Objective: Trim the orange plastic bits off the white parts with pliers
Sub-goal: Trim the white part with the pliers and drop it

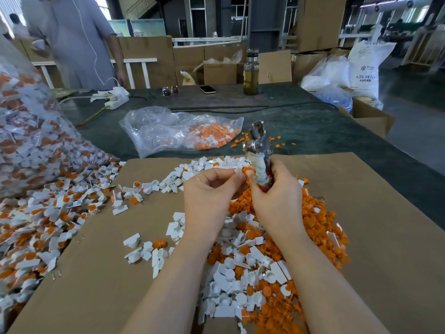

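On a workbench covered by a brown cardboard sheet (361, 213), a huge bag of untrimmed white-and-orange parts (36, 153) spills from the left, so most of the work looks left to do. Nearer the person, 2 smaller heaps suggest progress: cut orange bits (320, 220) and trimmed white parts (231, 276). The right hand (274, 196) grips upright pliers (258, 143) by the wrapped handles. The left hand (209, 191) pinches 1 white part with an orange bit (242, 170) just beside the handles.
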`<state>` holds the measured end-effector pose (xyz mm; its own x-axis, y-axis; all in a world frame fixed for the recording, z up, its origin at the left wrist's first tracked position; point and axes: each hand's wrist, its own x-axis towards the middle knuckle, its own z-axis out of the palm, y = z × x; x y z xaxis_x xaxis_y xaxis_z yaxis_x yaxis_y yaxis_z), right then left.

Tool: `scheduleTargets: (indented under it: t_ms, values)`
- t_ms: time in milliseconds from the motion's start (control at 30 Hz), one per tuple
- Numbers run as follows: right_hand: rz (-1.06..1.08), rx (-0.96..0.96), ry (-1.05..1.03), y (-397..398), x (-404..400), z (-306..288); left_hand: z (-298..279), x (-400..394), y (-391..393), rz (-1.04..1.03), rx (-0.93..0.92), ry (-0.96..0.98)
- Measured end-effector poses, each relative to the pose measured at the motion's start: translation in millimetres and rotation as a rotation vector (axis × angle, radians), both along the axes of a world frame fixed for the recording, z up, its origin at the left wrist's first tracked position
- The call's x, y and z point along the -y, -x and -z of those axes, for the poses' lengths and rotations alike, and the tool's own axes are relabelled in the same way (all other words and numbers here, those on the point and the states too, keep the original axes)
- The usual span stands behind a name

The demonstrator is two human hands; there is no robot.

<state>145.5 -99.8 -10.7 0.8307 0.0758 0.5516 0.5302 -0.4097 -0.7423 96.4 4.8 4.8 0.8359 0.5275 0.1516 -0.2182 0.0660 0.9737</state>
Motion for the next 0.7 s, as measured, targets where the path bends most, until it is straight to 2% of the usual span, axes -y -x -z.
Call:
scheduleTargets:
  t_ms: [500, 700]
  values:
    - [-0.010, -0.020, 0.071, 0, -1, -2, 6, 0, -2, -0.119, -0.015, -0.212]
    - [-0.100, -0.079, 0.065, -1, 0, -4, 10, -2, -5, -0.179, -0.026, -0.217]
